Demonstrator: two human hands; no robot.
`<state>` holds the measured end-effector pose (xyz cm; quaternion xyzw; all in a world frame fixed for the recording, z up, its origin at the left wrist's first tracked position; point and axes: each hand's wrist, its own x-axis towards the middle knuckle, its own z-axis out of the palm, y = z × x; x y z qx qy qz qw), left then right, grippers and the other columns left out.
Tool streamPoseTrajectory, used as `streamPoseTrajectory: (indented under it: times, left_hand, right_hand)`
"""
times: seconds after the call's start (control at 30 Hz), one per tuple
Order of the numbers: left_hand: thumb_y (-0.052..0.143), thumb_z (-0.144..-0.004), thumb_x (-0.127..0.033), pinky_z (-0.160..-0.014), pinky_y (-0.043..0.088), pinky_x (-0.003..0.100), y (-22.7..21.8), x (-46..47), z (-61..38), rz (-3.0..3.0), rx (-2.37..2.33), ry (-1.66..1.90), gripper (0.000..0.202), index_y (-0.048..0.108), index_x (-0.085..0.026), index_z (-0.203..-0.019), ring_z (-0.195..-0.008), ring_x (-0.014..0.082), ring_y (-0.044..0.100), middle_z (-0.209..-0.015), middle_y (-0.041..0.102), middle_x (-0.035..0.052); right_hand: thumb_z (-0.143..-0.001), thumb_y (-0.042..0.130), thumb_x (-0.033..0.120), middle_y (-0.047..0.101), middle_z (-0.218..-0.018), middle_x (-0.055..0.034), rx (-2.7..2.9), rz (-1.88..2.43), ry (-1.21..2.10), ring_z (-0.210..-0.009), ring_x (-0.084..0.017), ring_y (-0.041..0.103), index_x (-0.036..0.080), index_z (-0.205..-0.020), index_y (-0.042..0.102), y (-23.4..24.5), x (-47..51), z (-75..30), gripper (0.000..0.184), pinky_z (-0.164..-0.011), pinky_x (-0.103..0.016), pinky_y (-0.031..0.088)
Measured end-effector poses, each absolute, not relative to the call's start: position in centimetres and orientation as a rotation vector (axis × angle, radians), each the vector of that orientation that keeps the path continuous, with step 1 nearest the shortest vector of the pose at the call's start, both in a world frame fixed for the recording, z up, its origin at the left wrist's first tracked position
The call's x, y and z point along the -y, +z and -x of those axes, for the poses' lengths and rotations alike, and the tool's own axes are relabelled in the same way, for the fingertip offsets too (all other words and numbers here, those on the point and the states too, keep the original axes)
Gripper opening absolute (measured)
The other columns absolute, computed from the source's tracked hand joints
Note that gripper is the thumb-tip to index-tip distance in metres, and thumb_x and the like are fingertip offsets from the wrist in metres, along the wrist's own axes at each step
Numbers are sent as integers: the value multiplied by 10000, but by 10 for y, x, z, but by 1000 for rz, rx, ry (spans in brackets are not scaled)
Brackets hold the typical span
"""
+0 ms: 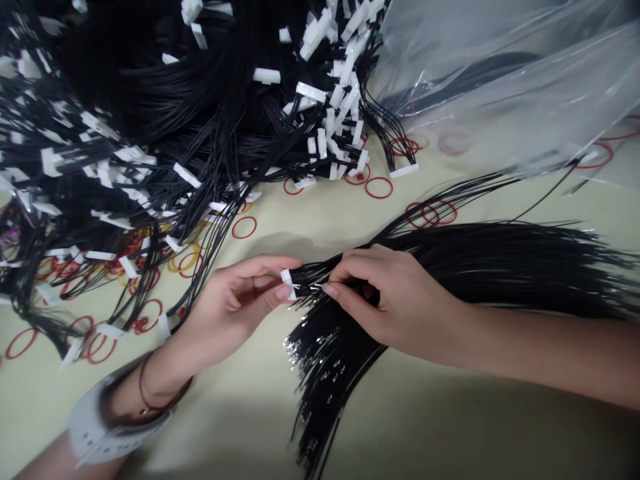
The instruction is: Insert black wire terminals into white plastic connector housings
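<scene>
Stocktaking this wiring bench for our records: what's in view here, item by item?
White connector: one, white, pinched by the left hand, black wires leading from it.
Loose black wires: very many, black with metal tips, fanned across the lower right.
Wire harnesses: too many to count, black with white connectors, heaped upper left.
Rubber bands: many, mostly red, scattered on the bench.
Plastic bag: one, clear, upper right.
Bench mat: one, pale yellow-green, beneath everything.
Wrist strap: one, pale grey, on the left wrist.
Left hand: one, lower centre.
Right hand: one, pinching the wires, right of centre.
</scene>
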<state>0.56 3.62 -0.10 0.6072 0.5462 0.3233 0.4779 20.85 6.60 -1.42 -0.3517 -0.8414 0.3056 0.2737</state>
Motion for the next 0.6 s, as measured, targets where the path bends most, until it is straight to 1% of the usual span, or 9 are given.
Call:
streamPoseTrajectory:
  times: [0.2, 0.37, 0.6]
  left_hand:
    - [603, -751, -64, -581, 497, 83, 0, -33, -9, -1480, -1285, 837, 311, 643, -258, -990, -633, 49, 610, -705, 677, -38]
    - [603, -752, -55, -653, 533, 114, 0, -32, -13, -1342, -1254, 852, 279, 652, -234, -961, -717, 78, 656, -829, 718, -17]
    - [627, -758, -101, -671, 521, 94, 4, -29, -17, -1184, -1257, 833, 238, 654, -236, -952, -718, 67, 654, -820, 721, -28]
  right_hand:
    - [-818, 486, 188, 559, -661, 38, 2182, 1003, 870, -604, -52, 458, 148, -734, 567, -14, -64, -208, 124, -574, -184, 327]
    - [-831, 473, 210, 544, -665, 35, 2101, 1033, 909, -579, -42, 442, 139, -749, 559, -14, -63, -206, 139, -561, -177, 327]
    - [-837, 468, 216, 551, -694, 31, 2072, 1034, 902, -584, -37, 444, 133, -768, 557, -13, -62, -207, 139, -560, -167, 330]
